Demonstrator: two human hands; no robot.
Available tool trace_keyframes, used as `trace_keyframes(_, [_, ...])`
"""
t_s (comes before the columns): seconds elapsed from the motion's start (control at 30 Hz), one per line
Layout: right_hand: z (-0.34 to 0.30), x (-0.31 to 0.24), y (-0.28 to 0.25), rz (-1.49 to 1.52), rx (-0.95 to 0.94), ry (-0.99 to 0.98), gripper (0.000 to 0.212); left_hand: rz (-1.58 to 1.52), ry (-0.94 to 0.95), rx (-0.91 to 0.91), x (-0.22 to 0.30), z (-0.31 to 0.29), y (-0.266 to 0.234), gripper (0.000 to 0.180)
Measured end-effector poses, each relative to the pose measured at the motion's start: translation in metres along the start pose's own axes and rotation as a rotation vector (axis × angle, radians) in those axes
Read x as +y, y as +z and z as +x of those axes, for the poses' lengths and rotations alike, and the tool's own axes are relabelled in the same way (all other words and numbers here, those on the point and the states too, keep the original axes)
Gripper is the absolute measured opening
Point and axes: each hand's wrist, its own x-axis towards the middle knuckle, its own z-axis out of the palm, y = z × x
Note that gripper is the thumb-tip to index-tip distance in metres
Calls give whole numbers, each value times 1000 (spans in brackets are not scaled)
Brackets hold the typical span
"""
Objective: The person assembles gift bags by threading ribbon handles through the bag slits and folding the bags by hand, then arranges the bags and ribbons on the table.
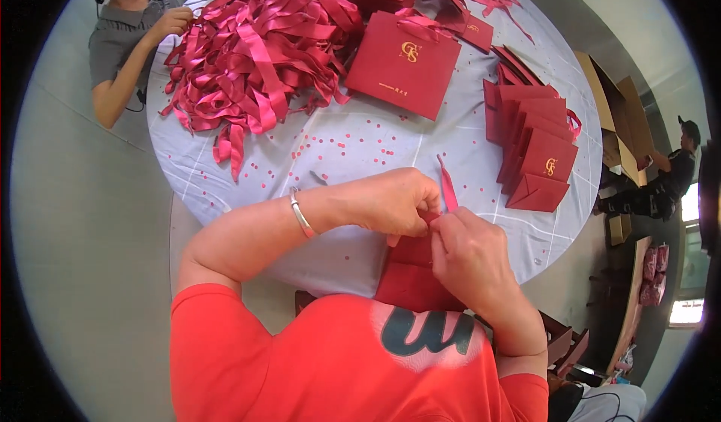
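Close to my body, a dark red paper bag [417,278] lies at the near table edge, partly covered by my hands. A pink satin ribbon [448,191] sticks up between my hands, its narrow tip pointing away from me. My left hand [405,203], with a bangle at the wrist, pinches at the ribbon's lower part by the bag's upper edge. My right hand [472,253] is closed right beside it, thumb and fingers pressed together where the ribbon meets the bag. The fingers hide the exact spot they grip.
A large heap of pink ribbons [259,54] covers the far left of the round table [300,253]. Finished-looking red bags with handles [405,65] lie beyond; a row of bags [533,144] leans at right. Red paper dots are scattered about. Two people [124,39] stand around.
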Motion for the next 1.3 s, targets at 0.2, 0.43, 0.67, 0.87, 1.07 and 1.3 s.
trace_keyframes(0.2, [9,7,0,384,-21,187,6,-3,73,-49,-5,3,-1,20])
trace_keyframes(0.43, [14,27,-21,403,-117,188,21,159,25,-33,8,-8,-7,22])
trace_keyframes(0.67, [28,70,-11,1075,-300,350,14,151,62,42,19,-10,2,20])
trace_keyframes(0.87, [52,88,6,1239,-658,312,22,359,228,282,10,-13,13,18])
trace_keyframes(1.07, [68,76,2,1213,-900,422,27,448,275,340,19,-24,14,19])
trace_keyframes(1.3, [69,72,-1,1232,-924,461,28,343,57,311,38,-28,20,22])
